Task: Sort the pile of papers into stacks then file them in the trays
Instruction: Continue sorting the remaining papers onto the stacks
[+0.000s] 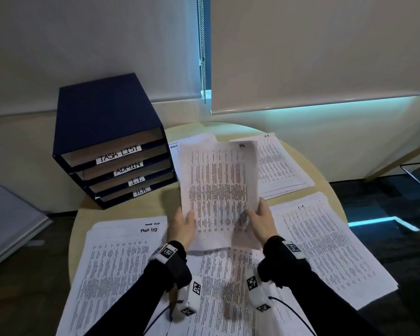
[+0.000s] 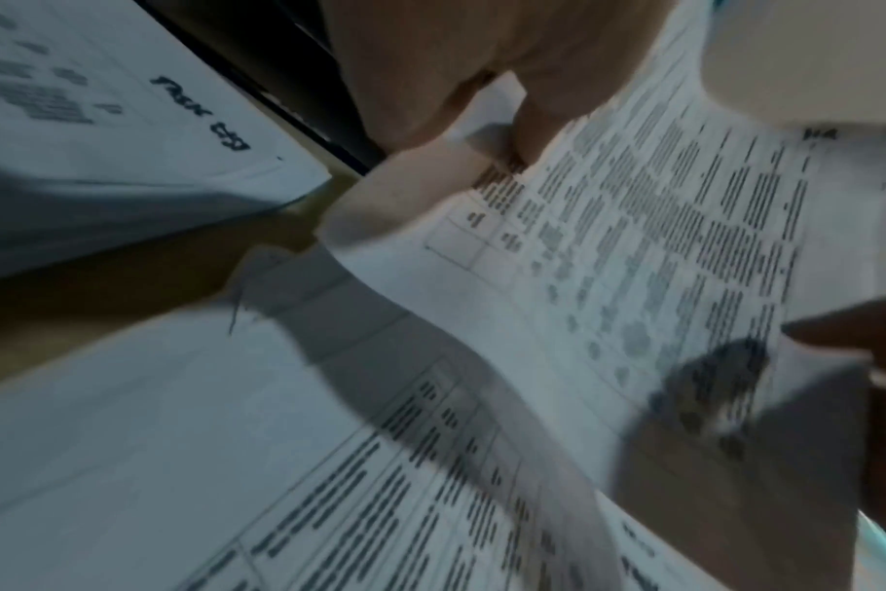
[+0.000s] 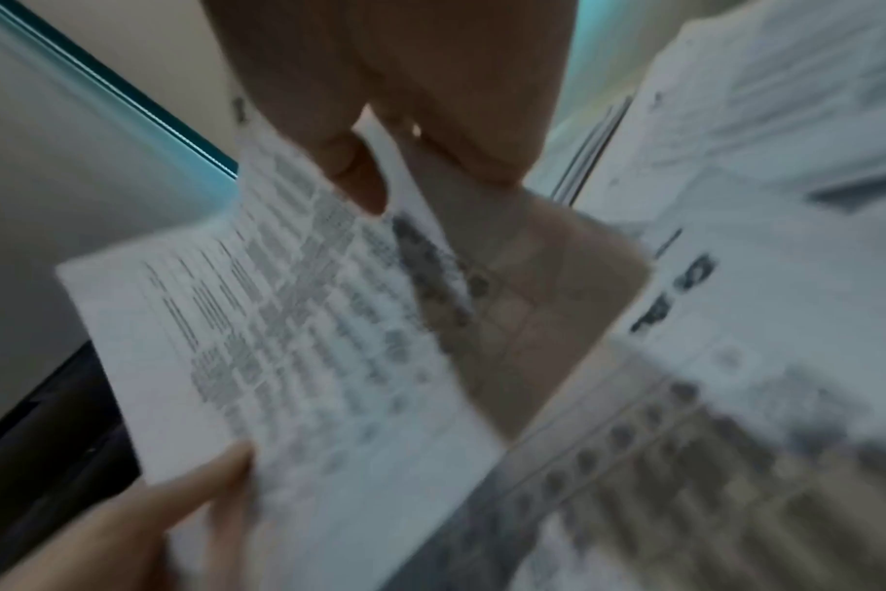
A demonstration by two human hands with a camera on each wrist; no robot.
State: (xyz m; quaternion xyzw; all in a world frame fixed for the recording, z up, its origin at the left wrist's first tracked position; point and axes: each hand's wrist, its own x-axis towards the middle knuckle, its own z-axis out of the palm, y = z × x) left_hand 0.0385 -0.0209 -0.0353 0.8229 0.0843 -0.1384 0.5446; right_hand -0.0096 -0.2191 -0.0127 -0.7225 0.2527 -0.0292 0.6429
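Both hands, left hand and right hand, pinch the sheet by its near edge, long axis pointing away toward the far stacks.

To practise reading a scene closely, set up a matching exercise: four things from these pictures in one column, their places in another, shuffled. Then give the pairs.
Things
1. held sheet
2. "Task list" stack
3. blue tray unit
4. "H.R." stack

Places
A. table's far left edge
B. far right of the table
C. near left of the table
D. lifted above the table, in both hands

Pairs: 1-D, 2-C, 3-A, 4-B
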